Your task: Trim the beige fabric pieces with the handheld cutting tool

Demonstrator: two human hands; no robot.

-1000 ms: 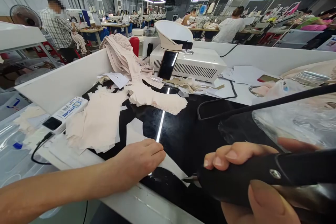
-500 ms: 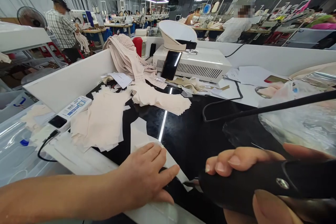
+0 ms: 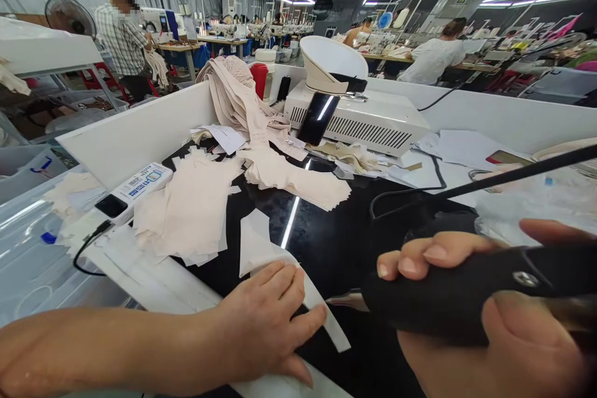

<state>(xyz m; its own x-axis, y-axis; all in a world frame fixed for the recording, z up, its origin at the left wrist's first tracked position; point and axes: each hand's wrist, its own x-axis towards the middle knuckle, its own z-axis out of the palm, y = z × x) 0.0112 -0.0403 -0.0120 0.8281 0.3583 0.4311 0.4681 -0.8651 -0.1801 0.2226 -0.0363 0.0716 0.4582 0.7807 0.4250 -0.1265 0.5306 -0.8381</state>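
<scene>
My left hand (image 3: 275, 323) lies palm down at the near edge of the black tabletop (image 3: 336, 242), fingers stretched over a thin off-white fabric piece (image 3: 255, 237). A narrow strip of that piece runs out past the fingers to the right. On the right, my right hand (image 3: 522, 339) is wrapped round a black-handled tool (image 3: 448, 298), whose exact kind I cannot make out. Its slim metal tip points left and lies close to the strip; whether they touch, I cannot tell. Part of the right hand is blurred and cut off by the frame.
Pale fabric stacks (image 3: 191, 205) lie left, with more cut pieces (image 3: 298, 180) behind. A phone (image 3: 318, 118) leans on a vented white box (image 3: 359, 115). A white cabled device (image 3: 135, 189) sits left. A black cord (image 3: 504, 177) crosses at right above clear plastic (image 3: 527, 205).
The tool and my right hand have shifted slightly right, and the metal tip has drawn away from the strip's end. My left hand stays on the fabric. The whole view has shifted a little.
</scene>
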